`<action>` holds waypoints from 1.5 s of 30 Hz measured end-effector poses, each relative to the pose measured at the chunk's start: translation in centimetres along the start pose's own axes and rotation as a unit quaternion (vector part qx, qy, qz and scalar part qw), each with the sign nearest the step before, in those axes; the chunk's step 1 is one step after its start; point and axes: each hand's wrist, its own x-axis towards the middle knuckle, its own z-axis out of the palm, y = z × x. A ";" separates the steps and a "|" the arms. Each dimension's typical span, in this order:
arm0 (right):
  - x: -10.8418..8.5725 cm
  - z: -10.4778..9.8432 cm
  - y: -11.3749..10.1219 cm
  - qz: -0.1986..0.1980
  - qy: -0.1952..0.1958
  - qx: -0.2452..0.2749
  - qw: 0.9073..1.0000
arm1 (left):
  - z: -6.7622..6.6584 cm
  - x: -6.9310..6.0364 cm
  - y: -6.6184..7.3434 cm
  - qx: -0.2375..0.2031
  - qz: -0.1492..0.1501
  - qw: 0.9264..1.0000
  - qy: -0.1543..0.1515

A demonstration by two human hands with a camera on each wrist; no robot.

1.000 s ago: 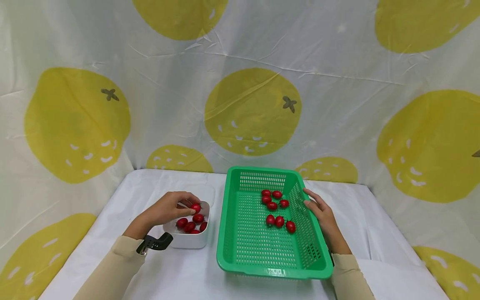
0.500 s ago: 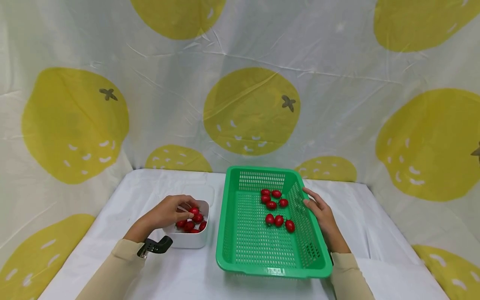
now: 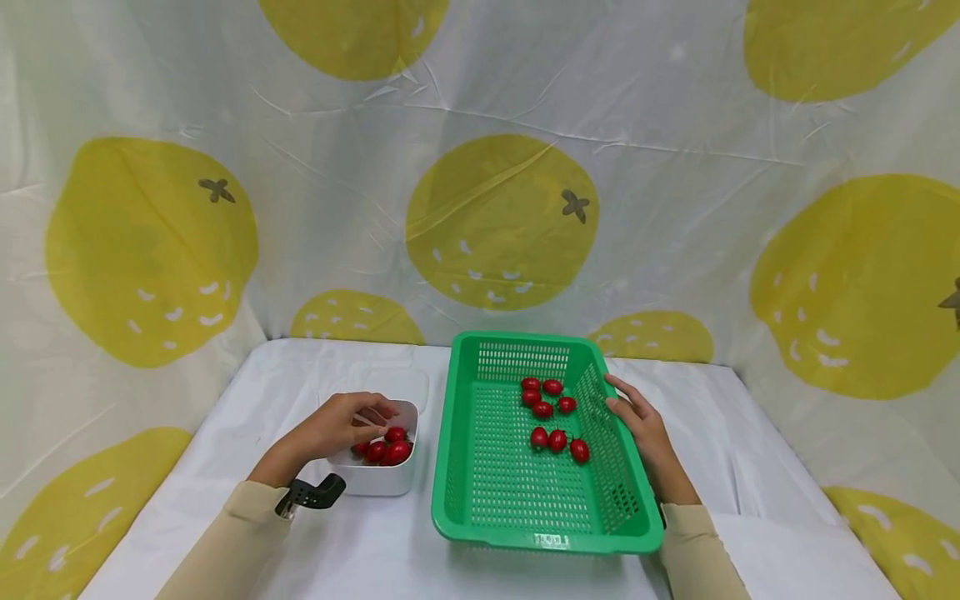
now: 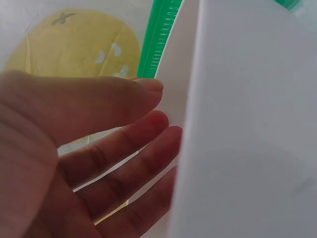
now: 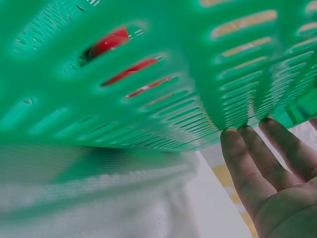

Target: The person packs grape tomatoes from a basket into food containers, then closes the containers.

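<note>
Left hand [image 3: 341, 423]: reaches into the mouth of the white box, left of centre in the head view; its thumb and fingers are slightly bent and parted, with a gap between the thumb and the nearest finger. In the left wrist view the fingers [image 4: 133, 171] fan across the lower left, their tips at the box's edge.
Right hand [image 3: 645, 429]: lies along the right side of the green basket, right of centre, with its fingers extended and touching the basket. In the right wrist view the fingertips meet the slotted side at the lower right, spread a little apart.
White box [image 3: 378, 482]: stands upright left of centre, just beside the basket, its top uncovered.
Tomatoes in the box: several small red tomatoes [image 3: 397, 452] sit near and below the left hand's fingertips; the hand hides part of the group, so the full count cannot be told.
Green basket [image 3: 510, 539]: fills the middle of the lower half, slightly turned.
Tomatoes in the basket: eight, all toward its right side; five cluster farther back, and three [image 3: 557, 441] line up nearer the front.
Left wrist: a black strap [image 3: 317, 492] below a beige sleeve [image 3: 225, 542].
Tabletop: white cloth [image 3: 375, 550] under everything.
Backdrop: pale fabric [image 3: 330, 225] printed with large yellow fruit [image 3: 502, 225].
</note>
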 end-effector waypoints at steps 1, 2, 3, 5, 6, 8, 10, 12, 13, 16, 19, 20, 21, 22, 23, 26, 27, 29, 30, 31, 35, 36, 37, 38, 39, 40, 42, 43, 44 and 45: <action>0.0 0.0 0.0 0.000 0.001 0.001 1.000 | 0.0 0.0 0.1 0.000 0.000 1.000 0.001; 0.0 0.0 0.0 -0.002 0.000 0.000 1.000 | 0.1 0.1 0.2 -0.001 0.001 1.000 0.003; 0.0 0.0 0.0 -0.002 0.002 0.001 1.000 | 0.1 0.1 0.3 -0.001 0.002 1.000 0.004; 0.0 0.0 0.0 -0.002 0.003 0.002 1.000 | 0.2 0.3 0.5 -0.002 0.003 1.000 0.004; -0.1 0.0 0.0 -0.003 0.000 0.001 1.000 | 0.2 0.4 0.6 -0.003 0.002 1.000 0.004; -0.1 0.0 0.0 0.000 0.002 0.001 1.000 | 0.2 0.7 0.9 -0.004 0.007 1.000 0.003; -0.1 0.0 0.0 0.002 0.006 0.003 1.000 | 0.2 1.0 1.2 -0.005 0.013 1.000 0.003; -0.1 0.0 0.1 0.000 0.002 0.002 1.000 | 0.2 1.4 1.6 -0.011 0.019 1.000 0.004; -0.1 0.0 0.1 0.001 0.003 0.004 1.000 | 0.3 1.6 1.7 -0.015 0.021 1.000 0.004; -0.1 -0.1 0.2 0.002 -0.002 0.005 1.000 | 0.3 2.3 2.6 -0.024 0.028 0.999 0.002; -0.1 -0.1 0.2 0.004 0.004 0.005 1.000 | 0.5 3.2 3.6 -0.025 0.036 0.999 0.001; -0.1 -0.1 0.2 0.004 0.007 0.005 1.000 | 0.5 3.6 4.0 -0.024 0.039 0.999 0.000; -0.1 -0.1 0.2 0.003 0.008 0.007 1.000 | 0.5 3.9 4.4 -0.021 0.043 0.999 0.000; -0.1 -0.1 0.2 0.004 0.009 0.008 1.000 | 0.6 4.3 4.7 -0.020 0.047 0.999 -0.002; -0.2 -0.1 0.2 0.003 0.009 0.008 1.000 | 0.6 4.6 5.0 -0.018 0.050 0.999 -0.004; -0.2 -0.1 0.2 0.004 0.005 0.014 1.000 | 0.8 5.5 5.7 -0.015 0.065 0.998 -0.012; -0.2 -0.1 0.2 0.003 0.003 0.015 1.000 | 0.9 5.8 5.9 -0.015 0.070 0.997 -0.014; -0.2 0.0 0.1 0.003 0.002 0.016 1.000 | 1.0 6.4 6.2 -0.016 0.079 0.997 -0.017; -0.2 0.0 0.1 0.003 0.002 0.017 1.000 | 1.1 6.7 6.3 -0.019 0.083 0.996 -0.018; -0.2 0.0 0.1 0.002 0.002 0.017 1.000 | 1.3 7.0 6.4 -0.020 0.085 0.996 -0.020; -0.1 0.0 0.0 -0.002 0.003 0.018 1.000 | 1.9 8.5 7.2 -0.028 0.086 0.995 -0.032; -0.1 0.0 0.0 -0.003 0.002 0.019 1.000 | 2.1 8.8 7.4 -0.029 0.087 0.995 -0.036; -0.1 0.0 0.0 -0.003 0.002 0.022 1.000 | 2.3 9.1 7.7 -0.029 0.088 0.995 -0.040; -0.1 0.0 0.0 -0.003 0.001 0.023 1.000 | 2.5 9.4 7.9 -0.030 0.089 0.995 -0.045; -0.1 0.0 0.0 -0.003 0.000 0.025 1.000 | 2.7 9.8 8.1 -0.031 0.094 0.994 -0.050; -0.1 0.0 0.0 -0.002 -0.001 0.026 1.000 | 3.0 10.1 8.3 -0.032 0.099 0.993 -0.055; -0.1 0.0 0.0 -0.003 -0.001 0.026 1.000 | 3.5 10.7 8.7 -0.030 0.105 0.992 -0.066; -0.1 0.0 0.1 -0.003 -0.001 0.025 1.000 | 3.8 11.0 8.9 -0.029 0.109 0.991 -0.070; -0.1 0.1 0.1 -0.004 0.000 0.024 1.000 | 4.0 11.3 9.0 -0.028 0.113 0.991 -0.074; -0.1 0.1 0.1 -0.006 0.001 0.022 1.000 | 4.3 11.6 9.1 -0.026 0.115 0.990 -0.076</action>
